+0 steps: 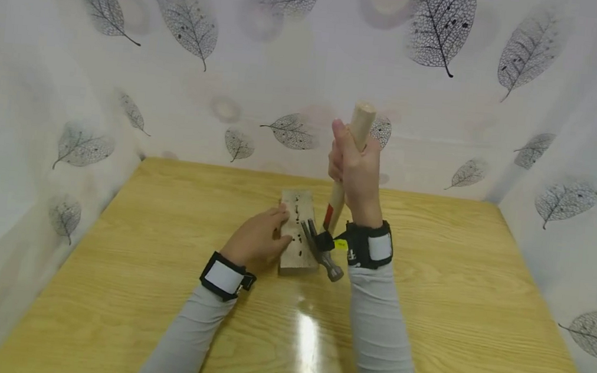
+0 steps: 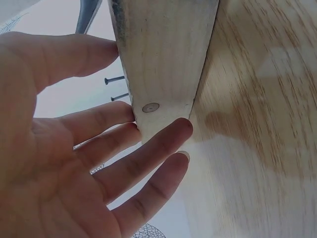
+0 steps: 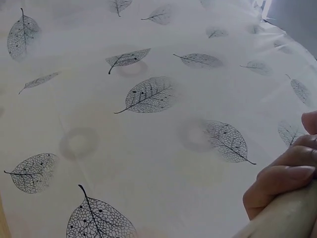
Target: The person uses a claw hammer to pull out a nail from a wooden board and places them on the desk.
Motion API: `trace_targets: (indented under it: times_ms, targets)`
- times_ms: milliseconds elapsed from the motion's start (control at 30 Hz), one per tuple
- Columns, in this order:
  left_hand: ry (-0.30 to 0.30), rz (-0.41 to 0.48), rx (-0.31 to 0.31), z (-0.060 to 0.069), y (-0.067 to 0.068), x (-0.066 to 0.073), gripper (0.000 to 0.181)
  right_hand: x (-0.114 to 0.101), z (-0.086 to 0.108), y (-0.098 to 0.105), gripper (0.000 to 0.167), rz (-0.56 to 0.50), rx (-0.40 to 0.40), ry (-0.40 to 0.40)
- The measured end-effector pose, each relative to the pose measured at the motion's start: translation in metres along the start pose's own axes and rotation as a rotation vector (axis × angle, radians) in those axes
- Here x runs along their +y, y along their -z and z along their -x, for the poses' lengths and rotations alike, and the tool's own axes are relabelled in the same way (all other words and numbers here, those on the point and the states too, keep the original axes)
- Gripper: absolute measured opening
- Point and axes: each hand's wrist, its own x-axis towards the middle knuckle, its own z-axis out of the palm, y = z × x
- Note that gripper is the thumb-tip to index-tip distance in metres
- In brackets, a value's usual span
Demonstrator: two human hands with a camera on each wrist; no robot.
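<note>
A pale wooden block (image 1: 297, 260) lies lengthwise on the table, with a row of dark marks and nails along its top. My left hand (image 1: 256, 239) rests against the block's left edge. In the left wrist view its thumb and nearly straight fingers touch that edge, and two nails (image 2: 115, 80) stick out of the top face. My right hand (image 1: 360, 177) grips the wooden handle of a claw hammer (image 1: 335, 204), held steeply with its head low. The claw is over the block's right side; whether it touches a nail I cannot tell. In the right wrist view only curled fingers (image 3: 282, 181) on the handle show.
The wood-grain table (image 1: 436, 317) extends around the block on every side. A white cloth backdrop (image 1: 308, 80) printed with leaves rises behind it and along both sides. In the left wrist view, a round mark (image 2: 150, 107) shows on the block's side face.
</note>
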Motion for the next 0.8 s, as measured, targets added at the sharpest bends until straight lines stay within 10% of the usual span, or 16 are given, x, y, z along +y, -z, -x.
trace_targets:
  times_ms: [800]
  targets:
    - [0.039,0.072,0.032,0.0,0.0,-0.004,0.053,0.042,-0.055,-0.043,0.052,0.206,-0.077,-0.291]
